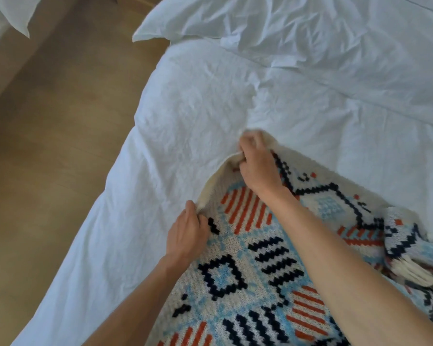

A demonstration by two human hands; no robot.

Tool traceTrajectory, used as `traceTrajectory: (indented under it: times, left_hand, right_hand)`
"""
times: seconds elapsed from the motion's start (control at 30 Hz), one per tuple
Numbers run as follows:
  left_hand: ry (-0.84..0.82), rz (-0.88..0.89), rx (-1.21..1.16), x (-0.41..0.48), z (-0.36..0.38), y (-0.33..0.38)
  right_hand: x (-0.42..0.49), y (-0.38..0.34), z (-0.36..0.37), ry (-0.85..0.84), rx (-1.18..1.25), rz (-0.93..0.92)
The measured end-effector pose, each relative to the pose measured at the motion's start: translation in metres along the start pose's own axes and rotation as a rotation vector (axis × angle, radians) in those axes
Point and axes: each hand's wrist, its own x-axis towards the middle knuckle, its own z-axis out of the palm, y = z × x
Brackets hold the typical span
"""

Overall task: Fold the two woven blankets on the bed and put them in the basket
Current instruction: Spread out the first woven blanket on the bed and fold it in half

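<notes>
Woven blanket (238, 248), the blue, orange and navy one, is lying on the white bed (185, 116) right in front of me. My left hand (185, 236) pinches its cream edge, and my right hand (258, 168) is curled round the corner further up.

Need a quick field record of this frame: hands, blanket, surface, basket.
left hand: grips the woven blanket's cream edge, nearer end
right hand: grips the same edge, farther up the bed
woven blanket: patterned side up, partly spread, bunched at right
bed: wrinkled white cover under the blanket
pillow: white, at the far end
floor: wood, left of the bed
basket: not in view
</notes>
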Motion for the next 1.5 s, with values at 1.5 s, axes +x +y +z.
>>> traceTrajectory:
  times: [1.5]
  left_hand:
    - [-0.086,-0.297,0.224,-0.120,-0.057,-0.107]
  right_hand:
    - [-0.333,-0.143,0.084,-0.570,-0.008,0.066]
